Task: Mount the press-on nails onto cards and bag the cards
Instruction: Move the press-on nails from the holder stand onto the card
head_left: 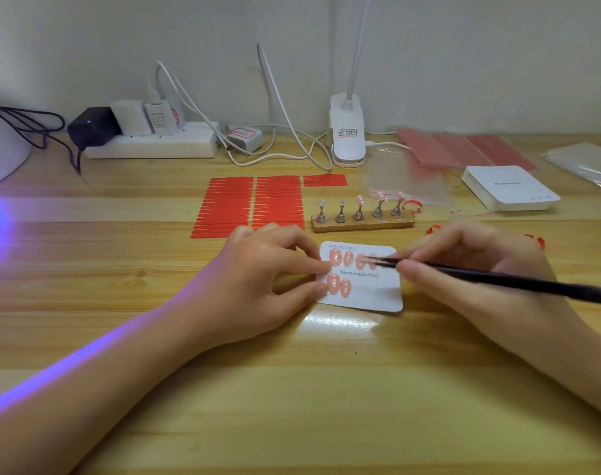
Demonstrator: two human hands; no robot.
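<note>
Card [377, 296], printed "Handmade Nail", six pink nails [335, 257] mounted.

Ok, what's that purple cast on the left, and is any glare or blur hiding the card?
Head view: violet light spills from the left edge across the table and the left hand's forearm; white glare sits on the wood just below the card, not on it; the card's print is soft, and the right hand and tweezers are slightly blurred.

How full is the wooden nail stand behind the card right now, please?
Partly full: on the wooden nail stand, three right-hand metal holders carry pink press-on nails; the two left-hand ones are bare.
</note>
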